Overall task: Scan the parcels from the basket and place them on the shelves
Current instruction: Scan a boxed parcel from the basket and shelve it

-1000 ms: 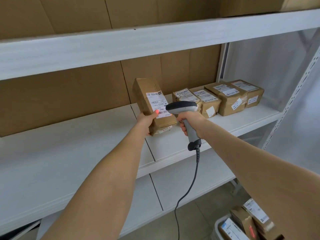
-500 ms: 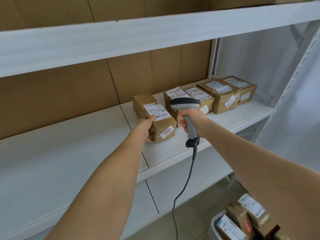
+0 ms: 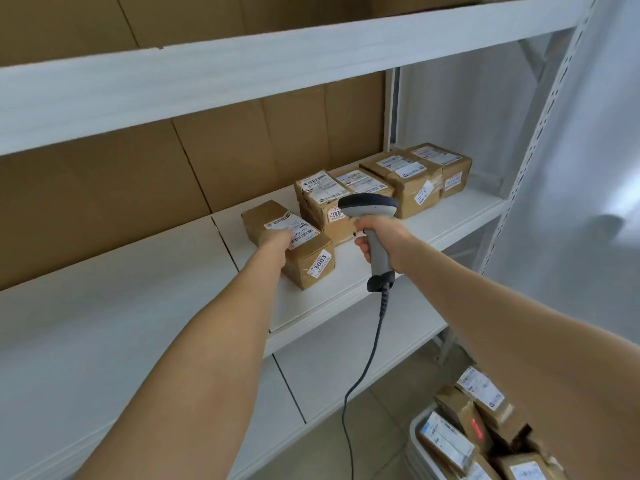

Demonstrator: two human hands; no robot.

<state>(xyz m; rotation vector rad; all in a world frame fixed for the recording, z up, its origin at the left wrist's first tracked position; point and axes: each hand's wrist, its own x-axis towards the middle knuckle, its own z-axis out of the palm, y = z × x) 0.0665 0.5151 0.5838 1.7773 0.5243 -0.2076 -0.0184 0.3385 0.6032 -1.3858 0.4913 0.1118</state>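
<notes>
Parcel marked 3003 (image 3: 306, 252), set on the middle shelf (image 3: 138, 306) just beside the shelved row (image 3: 401, 180). Left hand (image 3: 275, 239) laid on its top; flat or gripping cannot be told. Scanner (image 3: 369, 211) gripped by right hand (image 3: 382, 237) above that shelf. Placing judged nearly done; next, release required, then a fresh parcel from the basket (image 3: 415, 427) below.

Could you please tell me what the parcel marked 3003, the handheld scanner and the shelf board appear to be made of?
Parcel marked 3003: brown cardboard, matte, with creased edges, taped seams and white paper labels. Scanner: probably moulded plastic, smooth light grey handle, darker head and base. Shelf board: white, matte, faintly streaked; painted wood or laminate, I cannot tell which.
</notes>
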